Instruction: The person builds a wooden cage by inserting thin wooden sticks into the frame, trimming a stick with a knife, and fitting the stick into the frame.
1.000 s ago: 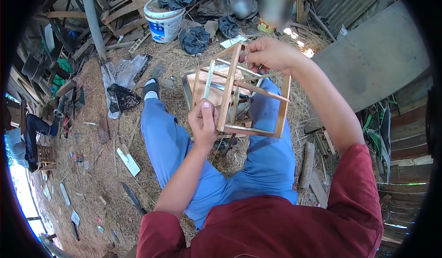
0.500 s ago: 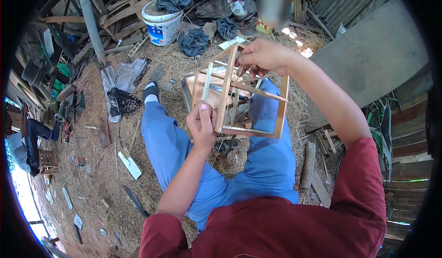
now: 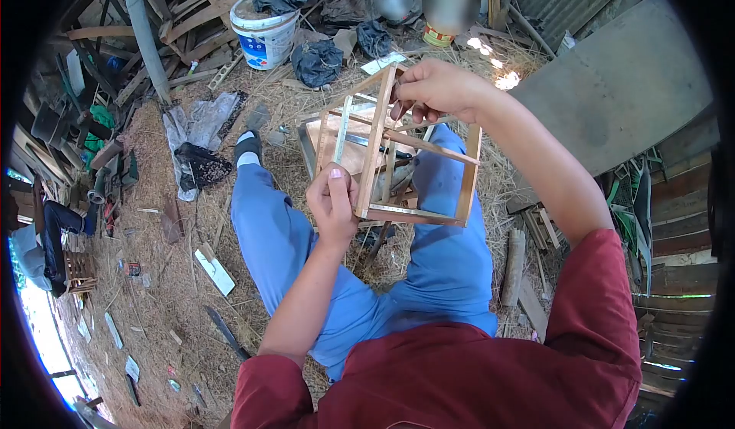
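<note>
A small box-like wooden frame (image 3: 376, 152), made of thin strips, is held tilted above my knees. My left hand (image 3: 334, 202) is closed round its near left strip, thumb on top. At the upper corner, my right hand (image 3: 440, 92) has its fingers curled in a pinch against the inner side of the same long strip; whatever lies between the fingertips is hidden. Behind the frame, a knife with a dark handle (image 3: 401, 154) lies on a wooden board (image 3: 312, 138) between my legs, partly covered by the strips.
A white bucket (image 3: 262, 35) and black plastic bags (image 3: 318, 63) stand ahead. A large grey sheet (image 3: 612, 96) leans at the right. On the straw-covered ground at the left lie a long blade (image 3: 223, 331), a white-faced piece (image 3: 215, 270) and plastic sheeting (image 3: 191, 134).
My right hand's fingers have shifted slightly at the frame's upper corner. The view has moved a little, and the frame sits slightly farther left in it. My left hand keeps its hold.
</note>
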A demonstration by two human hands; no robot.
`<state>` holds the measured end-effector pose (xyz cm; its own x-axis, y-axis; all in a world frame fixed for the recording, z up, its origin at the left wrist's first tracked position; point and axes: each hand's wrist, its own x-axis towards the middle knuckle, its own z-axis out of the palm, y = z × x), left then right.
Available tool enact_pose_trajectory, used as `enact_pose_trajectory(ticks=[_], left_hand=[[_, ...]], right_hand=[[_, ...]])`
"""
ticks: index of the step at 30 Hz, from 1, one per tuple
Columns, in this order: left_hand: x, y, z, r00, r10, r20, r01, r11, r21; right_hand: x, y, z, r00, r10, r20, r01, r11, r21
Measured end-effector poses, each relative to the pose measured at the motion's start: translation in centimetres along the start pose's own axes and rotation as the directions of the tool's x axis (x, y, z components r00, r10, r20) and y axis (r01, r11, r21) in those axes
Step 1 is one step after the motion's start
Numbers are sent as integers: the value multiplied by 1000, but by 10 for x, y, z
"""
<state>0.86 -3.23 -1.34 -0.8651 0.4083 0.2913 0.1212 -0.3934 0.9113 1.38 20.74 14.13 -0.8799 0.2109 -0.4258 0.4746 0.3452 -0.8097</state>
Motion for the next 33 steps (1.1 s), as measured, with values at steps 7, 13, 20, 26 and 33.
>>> enact_pose_trajectory(ticks=[7, 13, 20, 26, 33], left_hand=[[1, 0, 1, 1000, 17, -15, -17, 999, -36], [0, 0, 1, 1000, 17, -7, -17, 999, -27], [0, 1, 0, 1000, 17, 6, -17, 1000, 11], [0, 4, 1, 1000, 5, -7, -5, 1000, 10], [1, 0, -1, 1000, 24, -3, -24, 999, -33]], right_hand=[[-2, 1, 0, 1000, -4, -3, 4, 1000, 18], [-2, 3, 1, 1000, -22, -7, 22, 999, 37], [-1, 4, 0, 999, -31, -5, 32, 999, 40], [-3, 3, 1, 999, -32, -13, 33, 999, 21], [-2, 4, 3, 999, -44, -11, 45, 999, 21]])
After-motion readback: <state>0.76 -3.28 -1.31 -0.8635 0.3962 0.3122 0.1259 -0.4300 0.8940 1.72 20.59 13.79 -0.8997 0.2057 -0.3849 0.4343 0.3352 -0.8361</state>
